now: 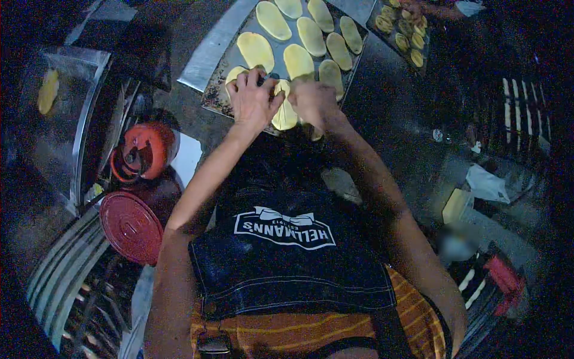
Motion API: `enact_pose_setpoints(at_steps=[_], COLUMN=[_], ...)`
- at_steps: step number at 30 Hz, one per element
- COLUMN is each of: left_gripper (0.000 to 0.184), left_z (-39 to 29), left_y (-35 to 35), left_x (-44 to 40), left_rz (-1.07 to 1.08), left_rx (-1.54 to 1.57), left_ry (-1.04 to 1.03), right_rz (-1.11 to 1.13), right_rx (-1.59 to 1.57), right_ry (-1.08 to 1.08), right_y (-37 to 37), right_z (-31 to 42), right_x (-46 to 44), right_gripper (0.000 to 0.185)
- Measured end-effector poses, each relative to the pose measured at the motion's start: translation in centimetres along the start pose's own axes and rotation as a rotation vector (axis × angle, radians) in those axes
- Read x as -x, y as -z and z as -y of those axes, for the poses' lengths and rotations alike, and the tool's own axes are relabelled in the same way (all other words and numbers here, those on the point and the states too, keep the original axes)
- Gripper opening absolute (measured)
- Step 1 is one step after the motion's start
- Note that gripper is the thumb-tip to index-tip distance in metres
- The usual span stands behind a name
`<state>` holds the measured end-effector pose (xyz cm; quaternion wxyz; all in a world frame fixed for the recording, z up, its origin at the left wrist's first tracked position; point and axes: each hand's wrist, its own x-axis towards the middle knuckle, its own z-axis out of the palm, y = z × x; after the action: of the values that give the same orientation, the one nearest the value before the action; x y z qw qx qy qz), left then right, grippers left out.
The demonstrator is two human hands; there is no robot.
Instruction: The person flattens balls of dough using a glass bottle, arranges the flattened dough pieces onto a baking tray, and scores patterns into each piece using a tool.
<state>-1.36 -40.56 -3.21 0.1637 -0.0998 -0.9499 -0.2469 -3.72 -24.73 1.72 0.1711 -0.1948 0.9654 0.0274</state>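
Observation:
Several flat yellow dough ovals [298, 61] lie in rows on a dark metal tray [263, 33]. At the tray's near edge, my left hand [252, 99] has its fingers bent over one piece, with the thumb pressed at the left side of a folded dough piece [284, 113] that shows a lengthwise seam. My right hand [312, 103], smeared by motion, is at the right side of that same piece; its fingers cannot be made out clearly. Another oval is partly covered by my left hand.
A second tray [391, 39] with shaped dough pieces stands at the upper right, near another person's hand [418, 8]. To the left are an orange-red container [149, 149], a round red lid [130, 227] and a metal-edged surface [89, 119] with one dough piece.

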Motion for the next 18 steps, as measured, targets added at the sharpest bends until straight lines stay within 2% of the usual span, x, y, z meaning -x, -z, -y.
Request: enact_pose_setpoints(at_steps=[3,8,12,18], left_gripper=[0.03,0.03,0.029,0.03], left_z=[-0.1,-0.1,-0.2,-0.2], left_y=[0.1,0.4,0.9,2.4], left_x=[0.1,0.3,1.1,3.4], left_rz=[0.014,0.025,-0.081,0.016], left_rx=[-0.017,-0.042,0.043,0.071], left_ry=[0.0,-0.006,-0.017,-0.029], right_rz=[-0.107,0.079,-0.1,-0.07], right_rx=[-0.05,-0.108,-0.111,-0.096], right_ry=[0.025,-0.053,0.025,0.011], right_y=[-0.4,-0.1,-1.7,-2.5], right_z=[0.1,0.1,-0.1,-0.5], right_x=[0.2,1.7,1.9,3.4], right_gripper=[0.023,0.023,0.023,0.023])
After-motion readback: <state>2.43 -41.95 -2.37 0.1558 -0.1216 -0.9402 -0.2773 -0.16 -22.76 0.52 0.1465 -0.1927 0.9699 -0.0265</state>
